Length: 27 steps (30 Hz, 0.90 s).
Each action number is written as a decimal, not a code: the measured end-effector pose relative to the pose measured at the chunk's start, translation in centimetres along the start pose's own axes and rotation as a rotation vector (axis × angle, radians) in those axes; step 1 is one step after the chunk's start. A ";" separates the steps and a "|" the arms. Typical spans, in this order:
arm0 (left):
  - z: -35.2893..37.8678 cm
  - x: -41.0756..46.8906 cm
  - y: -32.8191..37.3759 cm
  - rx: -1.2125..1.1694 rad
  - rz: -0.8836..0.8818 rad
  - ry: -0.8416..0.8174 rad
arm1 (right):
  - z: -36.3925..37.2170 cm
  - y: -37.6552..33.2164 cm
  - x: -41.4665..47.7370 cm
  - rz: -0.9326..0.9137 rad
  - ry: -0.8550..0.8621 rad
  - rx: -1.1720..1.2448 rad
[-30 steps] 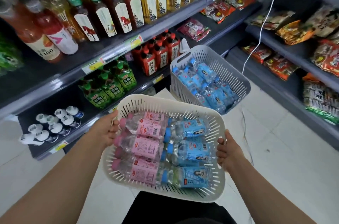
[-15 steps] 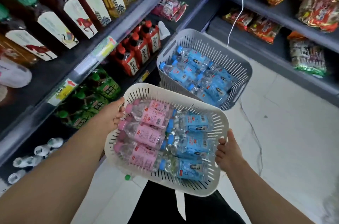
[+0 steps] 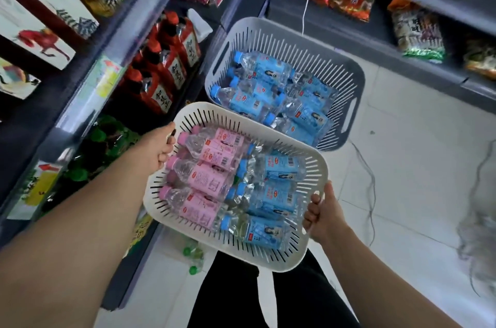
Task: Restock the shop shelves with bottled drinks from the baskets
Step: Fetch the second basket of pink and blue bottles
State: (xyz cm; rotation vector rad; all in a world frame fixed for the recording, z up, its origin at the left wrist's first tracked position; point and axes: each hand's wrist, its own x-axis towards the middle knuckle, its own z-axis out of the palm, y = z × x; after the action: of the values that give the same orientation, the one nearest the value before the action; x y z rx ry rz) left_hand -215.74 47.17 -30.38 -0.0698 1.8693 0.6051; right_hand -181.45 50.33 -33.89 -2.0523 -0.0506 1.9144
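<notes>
I carry a white slotted basket (image 3: 284, 260) in front of me. My left hand (image 3: 158, 147) grips its left rim and my right hand (image 3: 322, 213) grips its right handle. Inside lie three pink-labelled bottles (image 3: 209, 180) on the left and three blue-labelled bottles (image 3: 276, 196) on the right. A grey basket (image 3: 346, 80) stands on the floor just beyond, filled with several blue-labelled bottles (image 3: 255, 99).
Drink shelves (image 3: 88, 102) run along the left with red-capped bottles (image 3: 161, 78) and green-capped bottles (image 3: 107, 145). Snack packets (image 3: 416, 32) fill dark shelves on the right. A white cable (image 3: 308, 0) hangs down behind the grey basket. My dark trouser legs (image 3: 236, 295) are below the white basket.
The view has tilted down and drawn nearer the floor. The white basket, still held in both hands, has come closer to the grey basket.
</notes>
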 end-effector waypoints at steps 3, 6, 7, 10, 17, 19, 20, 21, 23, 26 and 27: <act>0.1 1.4 0.2 0.002 -0.007 -0.008 | 0.3 0.1 0.7 0.008 0.014 0.011; -0.1 2.4 0.4 0.004 -0.031 -0.013 | 0.4 0.0 1.1 0.014 0.027 0.010; -0.1 2.6 0.4 0.005 -0.037 -0.013 | 0.5 0.0 1.2 0.016 0.038 0.010; -0.3 3.1 -0.2 -0.004 -0.025 0.017 | 0.7 0.1 1.2 0.021 0.073 -0.003; 0.3 4.2 -0.7 0.031 0.053 0.124 | -0.2 -0.9 1.3 0.066 -0.032 0.009; 0.5 3.8 -0.6 0.044 0.079 0.172 | -0.8 -1.7 0.9 0.073 -0.079 -0.047; 0.6 3.5 -0.6 0.064 0.088 0.201 | -1.0 -2.1 0.7 0.071 -0.086 -0.092; 0.6 3.2 -0.6 0.096 0.105 0.228 | -1.1 -2.5 0.6 0.058 -0.075 -0.147; 0.5 1.8 -0.6 0.203 0.206 0.287 | -1.1 -3.6 0.2 -0.015 0.002 -0.325; 0.1 -1.1 -1.1 0.351 0.383 0.423 | -0.9 -5.3 -0.1 -0.246 0.140 -0.617; -0.1 -2.1 -1.5 0.369 0.426 0.450 | -0.6 -6.0 -0.4 -0.332 0.159 -0.664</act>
State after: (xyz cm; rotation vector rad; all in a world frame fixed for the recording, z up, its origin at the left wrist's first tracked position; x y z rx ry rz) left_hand -214.57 45.37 -29.07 0.4805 2.4321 0.5475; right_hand -179.67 55.73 -31.91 -2.3807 -1.0423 1.6512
